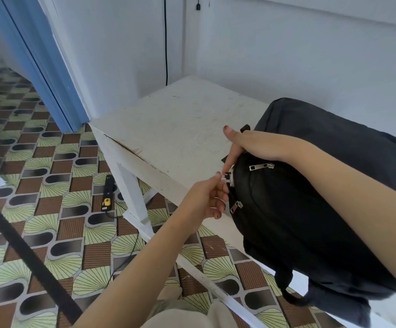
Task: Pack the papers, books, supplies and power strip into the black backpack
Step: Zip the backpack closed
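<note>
Zip work, by the look of it; can't tell whether opening or closing. Black backpack lying on R part of white table, near side overhanging the front edge. Top end pointing L toward both hands, long axis running off to the R. Shoulder strap dangling below the edge.

L hand: thumb and forefinger pinched on the metal zip pull at the bag's top-left curve. Other fingers loosely curled underneath, nothing else held.

R hand: laid over the bag's top end from above, index finger straight down beside the slider, thumb stuck out. Remaining fingers hidden behind the bag, so no telling how far curled. Prob. bracing rather than grabbing.

Key relation: pull right at L fingertips, zip track curving away round the bag's edge. R hand just above the slider, touching fabric next to it. So L for pulling, R for holding the bag against the tug. Two spare pulls idle on the front: upper pull near R wrist, lower pull just beside L fingers.

Power strip down on the patterned tile floor by the table's L leg, cable trailing toward the camera. Well apart from the bag, below and L of both hands, nearer the L. If the one meant, not yet packed. Rest of the load not visible; maybe inside already, can't confirm.
</note>
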`<state>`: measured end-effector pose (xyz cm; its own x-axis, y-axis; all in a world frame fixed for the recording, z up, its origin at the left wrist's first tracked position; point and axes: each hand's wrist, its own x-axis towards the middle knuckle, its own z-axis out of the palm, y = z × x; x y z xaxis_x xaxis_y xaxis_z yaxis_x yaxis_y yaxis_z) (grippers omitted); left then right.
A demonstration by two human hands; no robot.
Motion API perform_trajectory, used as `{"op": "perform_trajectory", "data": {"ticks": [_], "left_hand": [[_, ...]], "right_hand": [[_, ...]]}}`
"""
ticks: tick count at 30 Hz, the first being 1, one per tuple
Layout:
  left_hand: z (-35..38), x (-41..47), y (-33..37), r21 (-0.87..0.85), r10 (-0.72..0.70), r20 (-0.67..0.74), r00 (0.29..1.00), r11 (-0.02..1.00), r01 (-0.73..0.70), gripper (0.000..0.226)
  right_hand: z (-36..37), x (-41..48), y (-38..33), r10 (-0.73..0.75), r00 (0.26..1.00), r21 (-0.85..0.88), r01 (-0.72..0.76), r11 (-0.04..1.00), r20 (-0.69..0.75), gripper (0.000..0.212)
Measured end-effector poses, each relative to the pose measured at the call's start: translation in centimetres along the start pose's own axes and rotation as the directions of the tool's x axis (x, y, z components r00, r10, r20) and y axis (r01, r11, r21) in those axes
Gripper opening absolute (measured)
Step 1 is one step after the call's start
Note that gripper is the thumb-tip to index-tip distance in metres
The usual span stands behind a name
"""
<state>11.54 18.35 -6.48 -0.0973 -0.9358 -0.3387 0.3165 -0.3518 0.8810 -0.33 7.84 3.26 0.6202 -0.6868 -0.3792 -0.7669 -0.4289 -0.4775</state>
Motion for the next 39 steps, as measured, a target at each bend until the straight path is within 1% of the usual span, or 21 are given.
{"op": "perform_trajectory", "data": {"ticks": [2, 5, 6, 9, 12, 14, 15, 17, 20, 23, 25, 26, 27, 29, 30, 31, 33, 35, 37, 39], "left_hand": [[-0.2, 0.0, 0.1, 0.065, 0.003, 0.028, 1.000, 0.998, -0.005, 0.029], [-0.5, -0.3, 0.1, 0.289, 0.013, 0.090, 0.996, 0.956, -0.038, 0.021], [-0.5, -0.4, 0.1, 0.319, 0.017, 0.098, 0.995, 0.946, -0.048, 0.021], [-0.9, -0.7, -0.1, 0.249, 0.069, 0.098, 0.993, 0.964, -0.092, 0.021], [-1.1, -1.1, -0.5, 0.177, 0.139, 0.069, 0.988, 0.973, -0.150, 0.019], [-1.0, -1.3, -0.7, 0.158, 0.175, 0.049, 0.983, 0.971, -0.181, 0.019], [-0.8, -1.3, -0.7, 0.176, 0.189, 0.036, 0.981, 0.965, -0.193, 0.019], [-0.7, -1.2, -0.6, 0.270, 0.215, 0.011, 0.976, 0.940, -0.210, 0.018], [-0.9, -1.2, -0.3, 0.404, 0.208, 0.013, 0.978, 0.894, -0.195, 0.020], [-1.0, -1.6, -0.3, 0.439, 0.181, 0.029, 0.983, 0.881, -0.175, 0.028], [-1.1, -2.0, -0.5, 0.488, 0.210, 0.043, 0.977, 0.849, -0.204, 0.036], [-1.2, -2.2, -0.7, 0.529, 0.231, 0.042, 0.972, 0.820, -0.218, 0.036], [-1.2, -2.2, -0.9, 0.576, 0.253, 0.035, 0.967, 0.786, -0.226, 0.033], [-1.1, -2.3, -1.1, 0.647, 0.308, 0.020, 0.951, 0.721, -0.247, 0.021], [-1.0, -2.4, -1.1, 0.672, 0.341, 0.021, 0.940, 0.691, -0.266, 0.016], [-1.0, -2.4, -1.0, 0.695, 0.375, 0.031, 0.927, 0.658, -0.289, 0.012], [-1.2, -2.5, -1.0, 0.731, 0.436, 0.076, 0.897, 0.588, -0.347, 0.010], [-1.3, -2.7, -1.0, 0.750, 0.476, 0.141, 0.868, 0.521, -0.407, 0.007], [-1.3, -2.8, -1.0, 0.742, 0.493, 0.191, 0.849, 0.493, -0.453, 0.005], [-1.3, -3.0, -1.1, 0.740, 0.489, 0.222, 0.843, 0.478, -0.473, 0.005]], "right_hand": [[0.1, 0.0, 0.0, 0.008, 1.000, -0.016, -0.008, 1.000, 0.009, 0.085], [0.2, 0.2, 0.0, -0.011, 1.000, -0.041, 0.011, 0.999, 0.013, 0.087], [0.3, 0.3, 0.0, -0.025, 1.000, -0.061, 0.026, 0.998, 0.013, 0.089], [0.4, 0.5, 0.1, -0.056, 0.998, -0.125, 0.059, 0.990, 0.033, 0.091], [0.6, 0.3, 0.0, -0.043, 0.998, -0.178, 0.050, 0.983, 0.045, 0.093], [0.8, 0.3, -0.1, -0.027, 0.998, -0.222, 0.039, 0.974, 0.055, 0.093], [0.9, 0.3, -0.1, -0.025, 0.998, -0.227, 0.036, 0.973, 0.051, 0.093], [0.9, 0.1, -0.1, -0.039, 0.999, -0.167, 0.042, 0.985, 0.020, 0.090], [0.4, -0.4, 0.1, -0.062, 0.997, 0.003, 0.063, 0.998, -0.044, 0.084], [0.3, -0.8, -0.2, -0.076, 0.993, 0.037, 0.079, 0.996, -0.091, 0.076], [0.3, -1.1, -0.4, -0.092, 0.989, 0.044, 0.098, 0.994, -0.118, 0.067], [0.4, -1.3, -0.6, -0.103, 0.985, 0.024, 0.107, 0.994, -0.141, 0.060], [0.3, -1.6, -0.8, -0.125, 0.977, -0.041, 0.120, 0.992, -0.171, 0.051], [0.4, -2.5, -1.5, -0.196, 0.961, -0.260, 0.141, 0.955, -0.197, 0.037], [0.6, -3.1, -1.8, -0.227, 0.954, -0.360, 0.145, 0.922, -0.196, 0.034], [0.9, -3.9, -2.2, -0.252, 0.946, -0.437, 0.143, 0.888, -0.202, 0.033], [2.0, -5.4, -2.6, -0.289, 0.924, -0.537, 0.117, 0.836, -0.250, 0.034], [3.5, -6.8, -2.7, -0.347, 0.881, -0.614, 0.084, 0.785, -0.322, 0.037], [4.9, -7.9, -2.7, -0.360, 0.858, -0.683, 0.014, 0.730, -0.367, 0.044], [6.0, -8.7, -2.4, -0.356, 0.842, -0.729, -0.062, 0.682, -0.405, 0.046]]}}
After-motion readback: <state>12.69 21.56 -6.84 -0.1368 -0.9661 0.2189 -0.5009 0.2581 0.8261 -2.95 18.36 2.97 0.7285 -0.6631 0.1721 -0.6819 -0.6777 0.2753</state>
